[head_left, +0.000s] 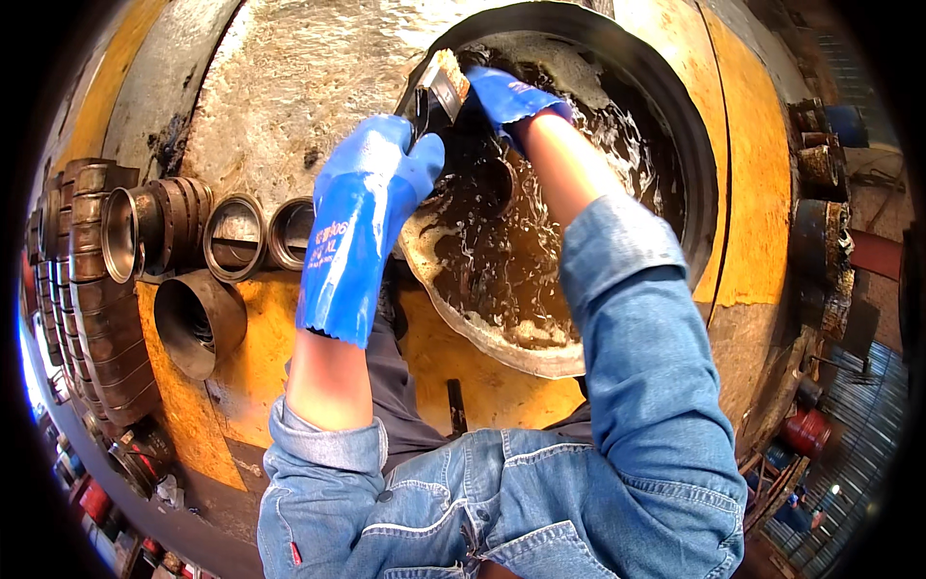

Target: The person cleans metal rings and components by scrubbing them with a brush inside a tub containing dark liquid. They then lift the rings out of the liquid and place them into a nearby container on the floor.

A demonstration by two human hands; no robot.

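Both my hands wear blue rubber gloves and are over a round dark basin (696, 183) of murky brown, foamy liquid. At the basin's left rim my left hand (378, 159) is closed, with its thumb against a dark metal cylinder (470, 130). Against its upper end is a pale, bristly piece with a flat grey band (446, 89), perhaps a brush. My right hand (511, 99) bends down beside that piece from the right, its fingers curled and partly hidden. What it grips is not clear. Lower down, a dark ring shape shows in the liquid.
Left of the basin stand metal rings (234, 237) and a wider metal sleeve (200, 323). Stacked ribbed cylinders (101, 289) line the far left. Worn yellow boards (762, 193) flank the basin on the right. More dark cylindrical parts (823, 241) lie beyond them.
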